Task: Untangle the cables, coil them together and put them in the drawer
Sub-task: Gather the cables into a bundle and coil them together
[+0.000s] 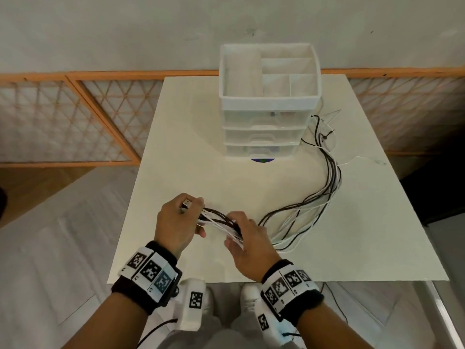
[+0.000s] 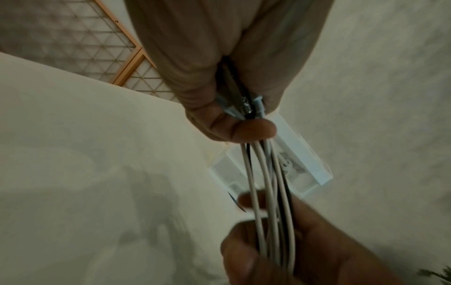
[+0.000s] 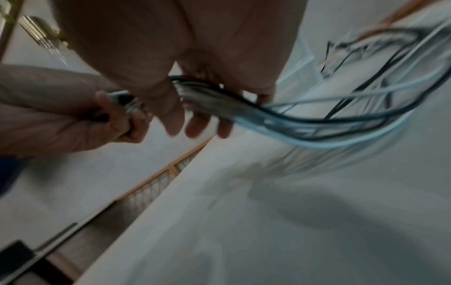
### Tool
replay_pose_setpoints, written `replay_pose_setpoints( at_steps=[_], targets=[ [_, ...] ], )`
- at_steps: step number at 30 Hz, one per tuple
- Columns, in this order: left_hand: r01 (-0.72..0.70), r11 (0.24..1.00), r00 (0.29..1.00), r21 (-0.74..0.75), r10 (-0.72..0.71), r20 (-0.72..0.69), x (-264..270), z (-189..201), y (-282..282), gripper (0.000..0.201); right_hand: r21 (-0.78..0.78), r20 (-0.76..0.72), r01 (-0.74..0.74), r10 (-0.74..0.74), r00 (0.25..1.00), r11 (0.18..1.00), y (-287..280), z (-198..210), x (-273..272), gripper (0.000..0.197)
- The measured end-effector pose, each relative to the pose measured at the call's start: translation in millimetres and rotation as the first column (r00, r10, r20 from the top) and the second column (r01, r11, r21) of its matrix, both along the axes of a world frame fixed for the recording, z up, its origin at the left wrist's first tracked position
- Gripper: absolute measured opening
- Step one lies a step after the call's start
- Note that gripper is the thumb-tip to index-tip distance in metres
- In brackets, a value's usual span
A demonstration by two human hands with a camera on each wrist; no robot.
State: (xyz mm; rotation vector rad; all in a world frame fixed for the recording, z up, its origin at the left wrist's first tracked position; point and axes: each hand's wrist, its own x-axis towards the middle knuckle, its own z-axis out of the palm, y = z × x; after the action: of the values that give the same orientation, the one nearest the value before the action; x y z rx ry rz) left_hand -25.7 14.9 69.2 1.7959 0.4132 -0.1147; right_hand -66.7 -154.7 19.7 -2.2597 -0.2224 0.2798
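Your left hand point(image 1: 176, 220) and right hand point(image 1: 247, 244) both grip the cables point(image 1: 324, 187), now straight but not coiled, and the drawer point(image 1: 261, 134) is closed.

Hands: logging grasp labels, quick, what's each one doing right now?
Left hand: grips the cables at their connector ends.
Right hand: fingers curled round the same cables.

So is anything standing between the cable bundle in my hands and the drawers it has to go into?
The bare tabletop between the bundle of black and white cables, gripped by the left hand and right hand, and the white plastic drawer unit holds nothing. But all three drawers look closed, so their fronts block the way.
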Motion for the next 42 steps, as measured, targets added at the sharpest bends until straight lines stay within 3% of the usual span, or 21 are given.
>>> replay_pose_setpoints(
  at_steps=[2,4,7,10,14,16,19,22,25,33,37,40,42],
  targets=[
    [0.017,1.000,1.000,0.008,-0.017,0.006,-1.3,-1.3,8.2,0.024,-0.379,0.045,-0.023,0.044,0.998,0.925,-13.5,-0.3,-1.5,0.038],
    [0.043,0.999,0.999,0.013,-0.043,0.023,-3.1,-2.4,13.9,0.024,-0.501,-0.057,-0.010,-0.022,0.998,0.866,-23.3,0.8,1.6,0.039],
    [0.072,0.997,0.996,0.012,-0.072,0.057,-4.4,-5.3,17.0,0.023,-0.407,-0.154,0.127,-0.205,0.967,0.904,-24.7,-5.3,11.0,0.033],
    [0.069,0.997,0.995,-0.014,-0.068,0.076,-4.6,-9.5,15.1,0.021,-0.285,0.035,0.322,-0.326,0.945,0.903,-17.2,-16.0,15.9,0.022],
    [0.032,0.997,0.998,-0.068,-0.029,0.050,-5.3,-16.2,14.7,0.019,-0.369,-0.083,0.196,-0.242,0.967,0.909,-2.9,-8.3,16.9,0.055],
    [-0.002,0.991,1.000,-0.136,0.004,0.014,-3.9,-19.6,15.8,0.018,-0.399,0.032,0.147,-0.147,0.989,0.905,4.4,12.6,21.0,0.068],
    [-0.058,0.957,0.998,-0.283,0.047,-0.048,-0.3,-18.7,15.7,0.017,-0.108,0.033,0.015,-0.012,0.999,0.994,22.9,41.7,29.9,0.060],
    [-0.069,0.897,0.995,-0.437,0.033,-0.091,2.9,-9.6,13.8,0.017,0.139,0.010,0.023,-0.024,1.000,0.990,36.3,41.3,35.4,0.036],
    [-0.069,0.840,0.994,-0.539,0.010,-0.111,6.5,-3.8,14.0,0.019,0.186,0.053,0.051,-0.062,0.997,0.981,39.1,37.0,36.5,0.030],
    [-0.041,0.812,0.990,-0.582,-0.046,-0.133,21.1,4.0,10.1,0.020,0.356,0.006,0.164,-0.178,0.984,0.920,35.1,34.6,40.5,0.027],
    [0.027,0.786,0.930,-0.618,-0.246,-0.273,28.4,15.1,17.0,0.053,0.397,0.001,0.163,-0.178,0.984,0.903,26.6,34.1,38.9,0.028],
    [0.059,0.818,0.888,-0.572,-0.305,-0.345,32.1,20.3,19.4,0.066,0.403,0.017,0.147,-0.168,0.986,0.903,25.8,34.1,37.6,0.027],
    [0.138,0.875,0.874,-0.464,-0.329,-0.359,31.2,22.8,15.9,0.060,0.399,0.025,0.139,-0.162,0.986,0.906,26.4,34.7,37.4,0.028]
  ],
)
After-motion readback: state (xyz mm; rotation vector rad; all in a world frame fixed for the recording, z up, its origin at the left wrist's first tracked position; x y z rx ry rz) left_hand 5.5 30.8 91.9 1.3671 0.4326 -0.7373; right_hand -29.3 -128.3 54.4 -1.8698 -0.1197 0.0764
